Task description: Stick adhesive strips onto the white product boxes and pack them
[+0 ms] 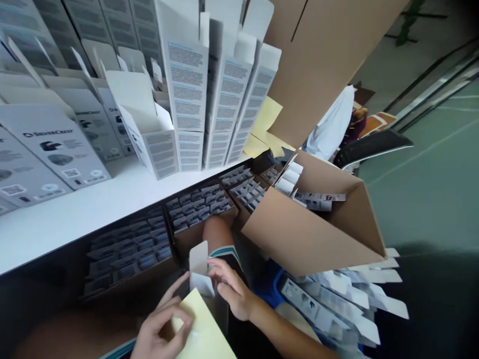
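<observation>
Nearest the lens, the left hand (160, 331) pinches the edge of a pale yellow sheet (204, 331) between thumb and fingers, closed on it low in the view. Just beside it, the right hand (230, 291) has its fingertips closed on a small white carton (200, 271), whose open flap stands up above the fingers. Sheet and carton touch where the two hands meet, over the person's lap, with a bare knee (217, 232) showing behind them.

Between the hands and the white table (67, 219) lies a row of shallow trays (127, 252) packed with small dark leaflets; at least four compartments can be made out, though the blur prevents an exact count of the contents. To the right, one big brown box (310, 229) is tipped on its side, with a few white printed cards (318, 199) lying in its mouth. Below it a loose heap of flattened cartons (344, 299) spills across something blue.

On the table stand three tall stacks of white boxes (220, 99), flaps open at the top, and one open box (149, 129) leans beside them. Grey printed boxes (56, 144) lie in rows further left. A large sheet of brown cardboard (318, 55) rises behind the table. Beyond the brown box a person's white sleeve (331, 124) shows, next to a black chair back (370, 144).
</observation>
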`<state>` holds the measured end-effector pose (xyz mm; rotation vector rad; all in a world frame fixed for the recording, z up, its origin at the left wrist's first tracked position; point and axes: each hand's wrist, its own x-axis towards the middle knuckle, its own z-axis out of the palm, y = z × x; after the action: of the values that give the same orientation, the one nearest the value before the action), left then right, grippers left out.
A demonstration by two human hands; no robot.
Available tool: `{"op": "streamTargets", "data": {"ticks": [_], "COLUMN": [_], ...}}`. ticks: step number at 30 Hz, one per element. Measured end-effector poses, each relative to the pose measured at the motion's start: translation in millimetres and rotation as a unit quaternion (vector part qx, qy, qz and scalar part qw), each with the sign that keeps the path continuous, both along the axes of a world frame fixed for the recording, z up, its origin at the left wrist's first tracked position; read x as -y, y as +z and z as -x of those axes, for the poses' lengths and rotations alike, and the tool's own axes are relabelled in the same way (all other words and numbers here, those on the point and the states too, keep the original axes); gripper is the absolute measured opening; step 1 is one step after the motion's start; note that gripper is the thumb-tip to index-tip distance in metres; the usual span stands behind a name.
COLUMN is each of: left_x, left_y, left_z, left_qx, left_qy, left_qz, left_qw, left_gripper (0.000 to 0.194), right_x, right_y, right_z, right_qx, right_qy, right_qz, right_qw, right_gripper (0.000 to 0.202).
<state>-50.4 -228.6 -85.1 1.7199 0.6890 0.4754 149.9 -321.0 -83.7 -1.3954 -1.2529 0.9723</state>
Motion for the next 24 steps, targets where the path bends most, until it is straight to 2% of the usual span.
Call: {"op": "streamTargets", "data": {"ticks": [4,7,9,12,13,14,15,16,18,19,21,24], "left_x": [-4,-5,-4,-1,-1,-1,-2,-3,-6,-7,-9,-9], "left_y": [23.2,27.5,26.5,27.4,28.7,30.1,31.1,31.7,30.7,29.5,26.5,23.8], "left_z": [1,-1,0,3,4,4,6,7,10,12,16,23], "left_qx": [-0.006,-0.058,-0.082,-0.084,-0.075,-0.061,-0.044,-0.028,-0.006,-0.001,0.004,0.020], "left_qy": [-0.028,-0.043,-0.037,-0.022,-0.019,-0.015,-0.012,-0.010,-0.002,0.004,0.013,0.015], "left_qz": [-0.075,-0.097,-0.094,-0.072,-0.061,-0.047,-0.033,-0.020,0.006,0.016,0.031,0.044], "left_qw": [0.997,0.993,0.992,0.994,0.995,0.997,0.998,0.999,1.000,1.000,0.999,0.999], "left_gripper": [0.013,0.015,0.015,0.014,0.014,0.014,0.014,0.014,0.013,0.013,0.012,0.013], "right_x": [-6,-12,-12,-8,-6,-4,0,3,10,13,16,12], "right_y": [7.4,10.8,7.9,-6.2,-13.1,-20.8,-28.9,-37.2,-52.7,-59.2,-68.3,-71.4], "right_z": [3,8,8,-1,-6,-12,-18,-24,-31,-32,-29,-21], "right_qx": [0.023,0.045,0.047,0.049,0.044,0.024,-0.012,-0.058,-0.137,-0.158,-0.175,-0.198], "right_qy": [0.074,0.100,0.070,-0.074,-0.109,-0.110,-0.071,-0.004,0.157,0.209,0.246,0.262], "right_qz": [0.003,-0.001,-0.023,-0.080,-0.082,-0.062,-0.022,0.032,0.142,0.181,0.213,0.211], "right_qw": [0.997,0.994,0.996,0.993,0.990,0.992,0.997,0.998,0.968,0.948,0.929,0.921], "right_gripper": [0.073,0.077,0.065,0.040,0.039,0.045,0.057,0.070,0.093,0.099,0.103,0.100]}}
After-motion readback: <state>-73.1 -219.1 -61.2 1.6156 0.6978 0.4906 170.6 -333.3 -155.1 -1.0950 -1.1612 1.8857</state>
